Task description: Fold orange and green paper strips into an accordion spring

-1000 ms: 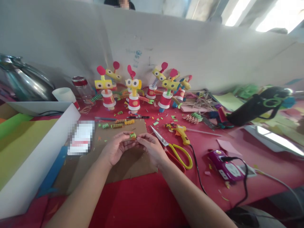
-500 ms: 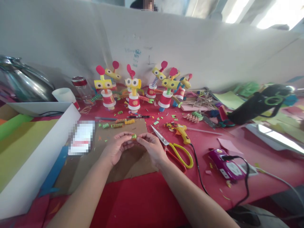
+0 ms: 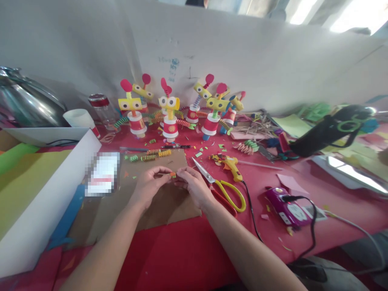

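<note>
Between the fingertips of my left hand [image 3: 149,186] and my right hand [image 3: 196,186] is a small folded paper strip [image 3: 173,175], with orange and a bit of green showing. Both hands are closed on it, above a brown cardboard sheet [image 3: 163,210]; the fingers partly cover the strip. Several folded paper springs [image 3: 148,158] in green, orange and yellow lie on the cardboard just beyond my left hand. Scissors [image 3: 224,188] with yellow and red handles rest beside my right hand, blades pointing away. A yellow glue gun [image 3: 232,166] lies behind the scissors.
Several paper-cup figures [image 3: 170,127] with yellow heads stand along the white partition. A white box [image 3: 69,161] of coloured paper and a phone [image 3: 103,173] are at left. Rightward are a purple power socket [image 3: 287,210] with cords and a black bottle [image 3: 321,131]. Paper scraps litter the red table.
My fingers have shifted on the paper strip: it now shows mostly orange instead of yellow-green. The right fingers have curled further around it. The view has moved slightly.
</note>
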`<action>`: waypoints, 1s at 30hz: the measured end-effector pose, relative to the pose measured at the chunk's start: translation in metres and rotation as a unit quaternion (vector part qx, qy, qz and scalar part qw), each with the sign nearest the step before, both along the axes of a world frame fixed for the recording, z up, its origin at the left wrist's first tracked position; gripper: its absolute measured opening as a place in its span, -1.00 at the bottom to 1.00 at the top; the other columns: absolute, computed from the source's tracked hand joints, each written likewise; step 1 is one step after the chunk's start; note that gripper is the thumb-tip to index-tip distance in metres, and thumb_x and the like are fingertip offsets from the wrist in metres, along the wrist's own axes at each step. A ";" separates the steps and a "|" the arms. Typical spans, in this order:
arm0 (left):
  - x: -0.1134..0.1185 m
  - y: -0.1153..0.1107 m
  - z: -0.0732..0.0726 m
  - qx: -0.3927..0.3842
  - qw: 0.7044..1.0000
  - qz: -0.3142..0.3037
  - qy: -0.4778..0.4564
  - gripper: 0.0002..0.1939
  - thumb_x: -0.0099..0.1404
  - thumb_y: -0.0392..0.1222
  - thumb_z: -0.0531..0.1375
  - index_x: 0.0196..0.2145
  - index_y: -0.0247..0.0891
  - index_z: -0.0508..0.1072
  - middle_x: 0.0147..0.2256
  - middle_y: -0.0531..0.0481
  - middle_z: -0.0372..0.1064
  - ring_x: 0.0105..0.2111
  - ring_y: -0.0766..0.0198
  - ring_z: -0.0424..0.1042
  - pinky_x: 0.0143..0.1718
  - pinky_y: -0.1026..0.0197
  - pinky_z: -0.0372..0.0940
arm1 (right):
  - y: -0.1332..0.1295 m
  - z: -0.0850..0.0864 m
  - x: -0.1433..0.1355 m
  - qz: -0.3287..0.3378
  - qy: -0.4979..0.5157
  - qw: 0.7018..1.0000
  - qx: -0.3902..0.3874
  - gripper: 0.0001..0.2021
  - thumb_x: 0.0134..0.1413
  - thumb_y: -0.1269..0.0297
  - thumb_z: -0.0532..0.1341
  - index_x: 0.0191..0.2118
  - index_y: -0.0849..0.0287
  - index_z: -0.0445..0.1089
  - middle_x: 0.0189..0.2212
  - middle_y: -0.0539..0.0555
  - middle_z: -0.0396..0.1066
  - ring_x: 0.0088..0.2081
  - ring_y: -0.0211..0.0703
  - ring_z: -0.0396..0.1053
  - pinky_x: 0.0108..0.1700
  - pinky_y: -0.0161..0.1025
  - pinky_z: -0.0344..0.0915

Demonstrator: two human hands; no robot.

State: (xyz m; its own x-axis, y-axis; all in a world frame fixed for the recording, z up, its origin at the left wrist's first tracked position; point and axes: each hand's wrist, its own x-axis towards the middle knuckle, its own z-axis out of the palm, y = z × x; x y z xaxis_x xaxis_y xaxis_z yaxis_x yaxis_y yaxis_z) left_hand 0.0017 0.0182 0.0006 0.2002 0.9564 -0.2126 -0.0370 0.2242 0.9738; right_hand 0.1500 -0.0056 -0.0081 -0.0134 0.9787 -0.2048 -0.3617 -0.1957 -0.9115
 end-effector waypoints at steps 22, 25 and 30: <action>-0.001 0.001 -0.003 0.023 0.999 -0.040 0.015 -0.82 0.09 -0.14 0.27 -0.32 -0.23 0.52 -0.39 -0.01 0.51 -0.35 0.26 0.46 -0.20 0.20 0.28 | 0.002 -0.003 0.000 -0.010 -0.014 1.000 -0.017 -0.79 -0.22 0.30 0.33 -0.38 0.17 0.35 -0.48 -0.04 0.43 -0.44 -0.28 0.42 -0.24 -0.28 0.33; -0.002 0.001 -0.003 0.023 0.999 -0.045 0.002 -0.81 0.09 -0.12 0.27 -0.32 -0.23 0.52 -0.37 -0.02 0.52 -0.33 0.24 0.47 -0.17 0.18 0.29 | 0.003 -0.005 0.000 -0.013 -0.019 1.000 -0.014 -0.80 -0.21 0.30 0.32 -0.37 0.16 0.36 -0.49 -0.04 0.43 -0.45 -0.29 0.41 -0.26 -0.28 0.32; -0.001 0.000 -0.004 0.030 0.999 -0.031 0.017 -0.78 0.04 -0.11 0.32 -0.34 -0.23 0.52 -0.40 0.00 0.50 -0.35 0.26 0.46 -0.20 0.20 0.28 | 0.002 -0.004 -0.001 -0.016 -0.013 1.000 -0.008 -0.80 -0.23 0.31 0.33 -0.38 0.16 0.35 -0.49 -0.04 0.42 -0.44 -0.27 0.42 -0.24 -0.26 0.31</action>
State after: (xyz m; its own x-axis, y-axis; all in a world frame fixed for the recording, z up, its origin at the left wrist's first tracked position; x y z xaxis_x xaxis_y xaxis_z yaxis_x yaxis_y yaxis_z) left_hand 0.0007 0.0187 -0.0031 0.2527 0.9536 -0.1639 0.0093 0.1670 0.9859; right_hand 0.1492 -0.0037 -0.0118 0.0229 0.9749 -0.2213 -0.3439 -0.2001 -0.9174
